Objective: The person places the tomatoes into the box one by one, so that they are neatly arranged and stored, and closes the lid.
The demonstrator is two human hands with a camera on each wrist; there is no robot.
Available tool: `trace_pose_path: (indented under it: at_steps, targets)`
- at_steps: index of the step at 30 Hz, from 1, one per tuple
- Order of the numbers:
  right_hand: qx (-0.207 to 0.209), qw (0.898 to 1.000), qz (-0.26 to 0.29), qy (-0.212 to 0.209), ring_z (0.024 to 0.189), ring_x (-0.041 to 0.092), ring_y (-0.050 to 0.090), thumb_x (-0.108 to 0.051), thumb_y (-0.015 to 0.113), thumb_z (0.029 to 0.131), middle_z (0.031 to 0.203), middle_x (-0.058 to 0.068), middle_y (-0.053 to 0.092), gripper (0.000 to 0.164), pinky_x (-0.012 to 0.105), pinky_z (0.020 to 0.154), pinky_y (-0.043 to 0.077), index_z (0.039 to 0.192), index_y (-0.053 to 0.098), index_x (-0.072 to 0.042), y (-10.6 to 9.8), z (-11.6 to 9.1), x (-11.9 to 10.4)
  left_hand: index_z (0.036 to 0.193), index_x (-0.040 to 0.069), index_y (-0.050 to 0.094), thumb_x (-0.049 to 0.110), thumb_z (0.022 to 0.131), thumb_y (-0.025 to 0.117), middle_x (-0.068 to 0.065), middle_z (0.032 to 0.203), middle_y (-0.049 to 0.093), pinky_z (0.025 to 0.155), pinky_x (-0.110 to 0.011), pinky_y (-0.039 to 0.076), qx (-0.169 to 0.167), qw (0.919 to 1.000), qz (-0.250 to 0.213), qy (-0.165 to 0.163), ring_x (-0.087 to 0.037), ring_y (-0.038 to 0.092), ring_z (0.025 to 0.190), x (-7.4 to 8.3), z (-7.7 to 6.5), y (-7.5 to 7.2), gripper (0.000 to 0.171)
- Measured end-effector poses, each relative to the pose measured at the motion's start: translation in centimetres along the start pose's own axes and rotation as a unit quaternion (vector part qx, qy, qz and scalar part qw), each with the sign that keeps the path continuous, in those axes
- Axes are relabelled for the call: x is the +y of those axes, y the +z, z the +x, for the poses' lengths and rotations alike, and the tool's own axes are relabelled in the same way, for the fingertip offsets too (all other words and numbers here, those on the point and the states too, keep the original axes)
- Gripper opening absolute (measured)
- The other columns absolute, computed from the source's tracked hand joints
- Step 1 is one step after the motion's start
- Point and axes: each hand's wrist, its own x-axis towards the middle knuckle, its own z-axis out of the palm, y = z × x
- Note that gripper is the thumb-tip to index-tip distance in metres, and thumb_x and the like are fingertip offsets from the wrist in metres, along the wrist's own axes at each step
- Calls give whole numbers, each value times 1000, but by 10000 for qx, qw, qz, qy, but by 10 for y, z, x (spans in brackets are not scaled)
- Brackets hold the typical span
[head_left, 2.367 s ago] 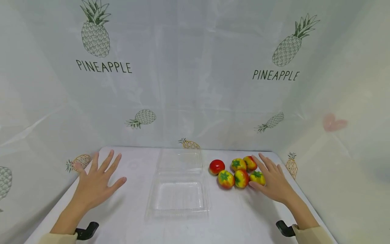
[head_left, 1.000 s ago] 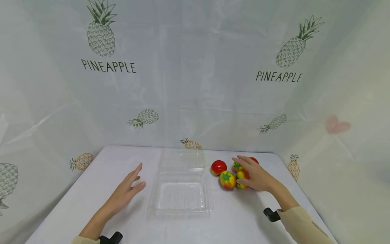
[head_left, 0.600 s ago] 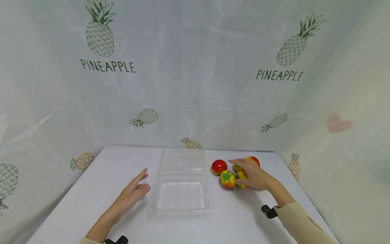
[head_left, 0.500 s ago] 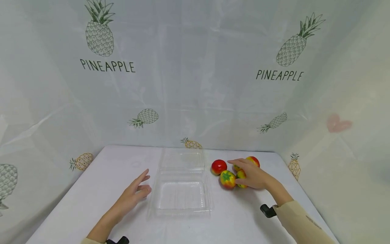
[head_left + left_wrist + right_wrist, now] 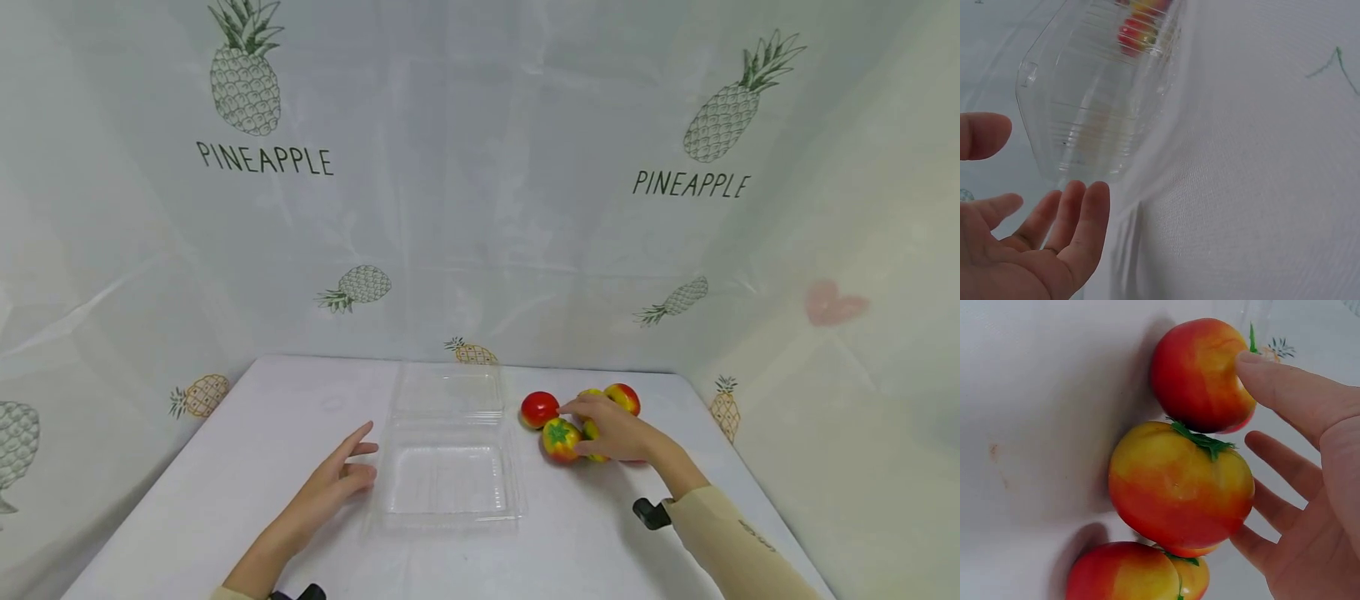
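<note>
My right hand (image 5: 618, 429) hovers low over a cluster of yellow-and-red tomatoes with green leafy tops. In the right wrist view its thumb tip overlaps one tomato (image 5: 1200, 375), and the other fingers lie spread behind a middle tomato (image 5: 1179, 487); whether they touch cannot be told. The front-left tomato (image 5: 559, 441) sits by the thumb, a redder tomato (image 5: 539, 410) by the fingertips. Other tomatoes are partly hidden under the hand. My left hand (image 5: 326, 492) holds nothing, its fingers relaxed at the left edge of a clear plastic clamshell box (image 5: 447, 515).
The box lies opened flat, its lid (image 5: 448, 393) toward the back of the white table (image 5: 315, 392). Behind and beside the table hangs a pale curtain (image 5: 480, 208) printed with pineapples.
My left hand has moved right, from the table's left side to the box. My right hand has shifted left and lower over the tomatoes, its fingers less spread. The box stays put.
</note>
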Motion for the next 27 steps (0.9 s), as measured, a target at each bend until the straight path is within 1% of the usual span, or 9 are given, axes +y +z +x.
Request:
trace_pose_path:
  at_steps: [3,8,11,14,20,25,27]
  targets:
    - [16,10000,-28,-40,135,36,53,-26,89,88,139,7,66,57,62,108,51,140,68,-14,1,0,3,169,25,29,14,102,67,-15,158,47,103,-35,56,-25,9998,-170,-30,-26,65,120,1,1,3,78]
    - [-15,9997,-90,-238,125,34,57,-28,87,89,132,5,68,52,61,105,52,136,71,-13,0,0,4,169,21,30,9,100,68,-18,154,48,100,-35,57,-113,9994,-334,-35,-26,65,115,1,0,6,79]
    - [-103,9996,-98,-250,122,34,57,-28,86,91,131,5,69,51,61,105,51,136,70,-11,-1,0,4,168,20,31,7,98,68,-18,152,48,97,-34,58,-147,9993,-342,-34,-25,65,110,0,-1,6,81]
    - [-167,9996,-114,-176,123,32,57,-27,86,91,134,5,68,52,61,105,51,138,70,-12,-1,-1,4,167,21,32,5,97,68,-18,148,50,94,-32,58,-164,9993,-328,-79,-25,65,107,0,1,7,81]
    - [-225,9996,-128,-122,124,31,58,-25,85,92,135,3,68,52,60,107,51,140,69,-14,1,0,6,166,20,35,4,96,68,-18,143,51,92,-33,58,-256,9989,-382,-60,-26,65,105,-1,0,7,79]
    - [-232,9994,-148,-220,122,29,60,-20,83,93,133,1,68,49,56,107,52,140,69,-15,1,0,6,167,17,34,5,97,67,-19,144,49,89,-30,59,-384,9981,-475,-13,-26,66,103,-4,1,6,79]
    - [-195,9992,-135,-327,120,30,60,-18,82,93,131,0,69,47,56,105,53,138,70,-14,1,0,5,167,16,34,5,97,67,-20,144,49,88,-30,59,-398,9979,-512,-7,-25,66,101,-5,1,6,78]
